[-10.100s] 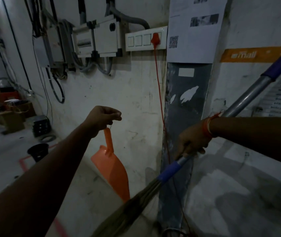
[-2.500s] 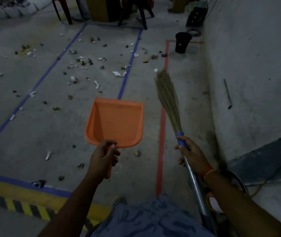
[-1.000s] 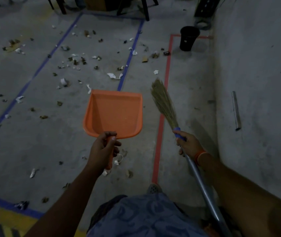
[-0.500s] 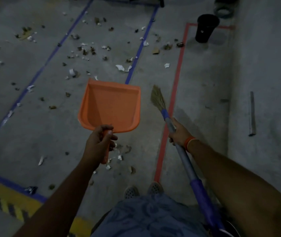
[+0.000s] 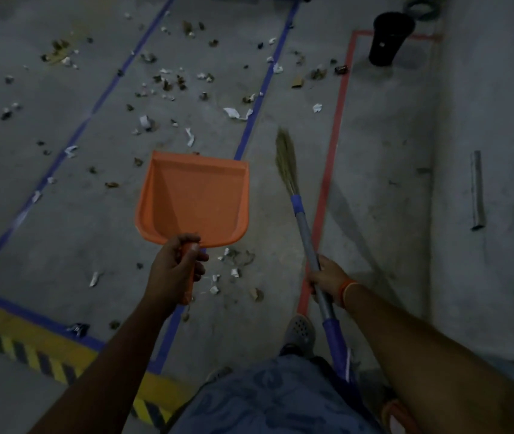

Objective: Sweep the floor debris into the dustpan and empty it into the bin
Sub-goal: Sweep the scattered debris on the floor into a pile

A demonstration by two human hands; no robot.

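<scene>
While scraps of white paper and dry brown debris (image 5: 168,86) lie scattered over the grey concrete floor (image 5: 61,220), mostly at the far left and centre, the orange plastic dustpan (image 5: 194,198) is held above the floor by its handle, which is gripped by the left hand (image 5: 176,267). To its right, the grass broom with a metal and blue handle (image 5: 304,227) is gripped by the right hand (image 5: 327,278). A black bucket-shaped bin (image 5: 388,37) is seen far right, beside the wall (image 5: 493,120).
</scene>
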